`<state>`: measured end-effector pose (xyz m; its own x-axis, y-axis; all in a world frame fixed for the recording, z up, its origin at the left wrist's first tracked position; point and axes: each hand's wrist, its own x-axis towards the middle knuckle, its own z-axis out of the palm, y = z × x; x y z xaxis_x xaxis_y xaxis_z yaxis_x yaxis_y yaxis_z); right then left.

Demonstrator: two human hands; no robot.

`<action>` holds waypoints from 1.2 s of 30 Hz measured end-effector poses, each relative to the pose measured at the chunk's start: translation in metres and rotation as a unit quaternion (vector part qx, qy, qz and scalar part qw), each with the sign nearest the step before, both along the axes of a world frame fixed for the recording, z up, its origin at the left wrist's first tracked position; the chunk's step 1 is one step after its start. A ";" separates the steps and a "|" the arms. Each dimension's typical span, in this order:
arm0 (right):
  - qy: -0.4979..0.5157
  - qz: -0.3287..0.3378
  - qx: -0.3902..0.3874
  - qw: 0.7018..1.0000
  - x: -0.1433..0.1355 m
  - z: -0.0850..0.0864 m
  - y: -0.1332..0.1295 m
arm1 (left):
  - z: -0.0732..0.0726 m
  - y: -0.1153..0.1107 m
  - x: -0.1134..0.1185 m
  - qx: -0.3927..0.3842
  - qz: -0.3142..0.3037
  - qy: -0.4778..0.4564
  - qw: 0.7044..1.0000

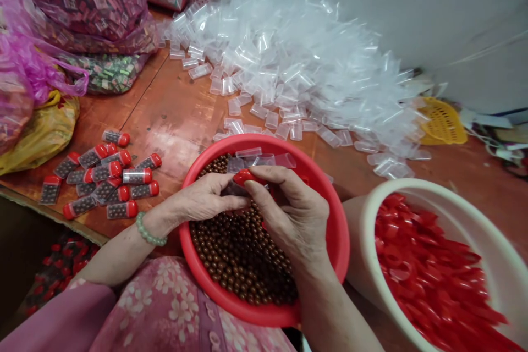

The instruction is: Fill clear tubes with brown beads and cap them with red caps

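Over a red basin [192, 280] of brown balls [243, 253], both my hands meet at one small clear plastic tube [235, 189]. My left hand [202, 198], with a green bead bracelet at the wrist, grips the tube, which is partly hidden by the fingers. Between thumb and fingers of my right hand [292, 214] is a red cap [247, 176], held at the tube's end. I cannot tell how firmly the cap sits on it. Several empty clear tubes [264, 160] lie inside the basin by its far rim.
Filled tubes with red caps [107, 173] lie at left on the wooden table [152, 115]. A large heap of clear tubes [289, 60] covers the back. At right stands a white bucket [371, 231] of red caps [429, 269]. Plastic bags [91, 5] of small packets fill the far left.
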<state>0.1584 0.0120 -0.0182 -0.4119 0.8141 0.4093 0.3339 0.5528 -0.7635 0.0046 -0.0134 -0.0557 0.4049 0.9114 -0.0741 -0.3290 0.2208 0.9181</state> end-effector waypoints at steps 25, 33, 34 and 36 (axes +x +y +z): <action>-0.090 0.044 -0.072 0.992 0.016 0.000 0.006 | 0.003 0.003 -0.002 -0.107 -0.089 0.008 0.990; -0.227 0.079 0.128 0.962 0.005 -0.009 0.002 | 0.002 0.004 -0.004 -0.124 -0.030 -0.097 0.987; -0.237 0.075 0.147 0.957 0.003 -0.011 0.002 | 0.002 0.005 -0.003 -0.131 -0.028 -0.102 0.986; -0.253 0.061 0.186 0.948 0.001 -0.015 0.002 | 0.002 0.005 -0.002 -0.132 -0.023 -0.105 0.985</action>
<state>0.1591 0.0137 -0.0336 -0.7137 0.5861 0.3836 0.5212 0.8102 -0.2683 0.0029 -0.0084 -0.0539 0.4777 0.8517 -0.2154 -0.4900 0.4618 0.7394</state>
